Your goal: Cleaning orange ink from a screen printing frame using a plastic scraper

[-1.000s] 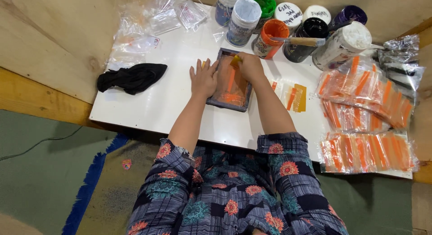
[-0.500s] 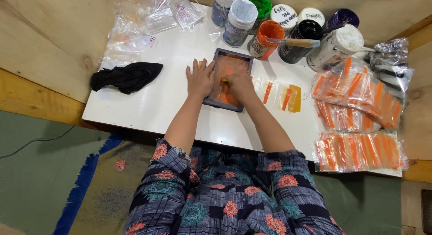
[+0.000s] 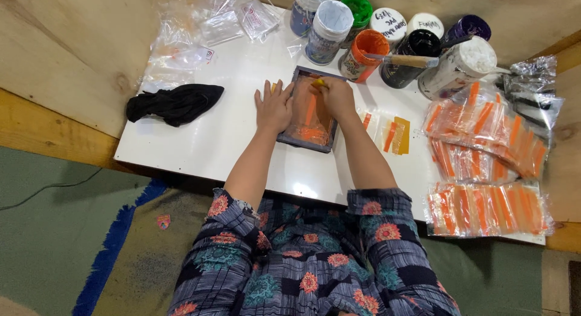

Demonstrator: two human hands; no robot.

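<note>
A small rectangular frame [image 3: 308, 110] with a dark rim and an orange-smeared mesh lies flat at the upper middle of the picture, on a glossy white table [image 3: 200, 140]. The left hand [image 3: 273, 107] rests flat on the frame's left edge, fingers spread. The right hand [image 3: 336, 97] is curled into a loose fist over the frame's upper right part, pinching a small yellow-tipped tool [image 3: 318, 83]; most of the tool is hidden inside the fist, so its shape is hard to make out.

Just right of the frame lie clear plastic sleeves with orange and yellow strips [image 3: 390, 134] inside. At the right side of the picture sit three heaps of crinkly clear packets with orange strips [image 3: 484, 140]; single packets cannot be counted.

Along the top stand eight round jars [image 3: 330, 32]: one with an open orange mouth [image 3: 362, 53], one with a green lid, two with white lids, others dark or pale. The top-left jar is cut off by the frame edge. A wooden-handled stick [image 3: 405, 60] lies across the jar rims.

At the upper left lie empty, shiny clear bags [image 3: 200, 32], overlapping and uncountable. One crumpled black cloth [image 3: 172, 103] sits at the table's left. The person's patterned floral sleeves fill the bottom.
</note>
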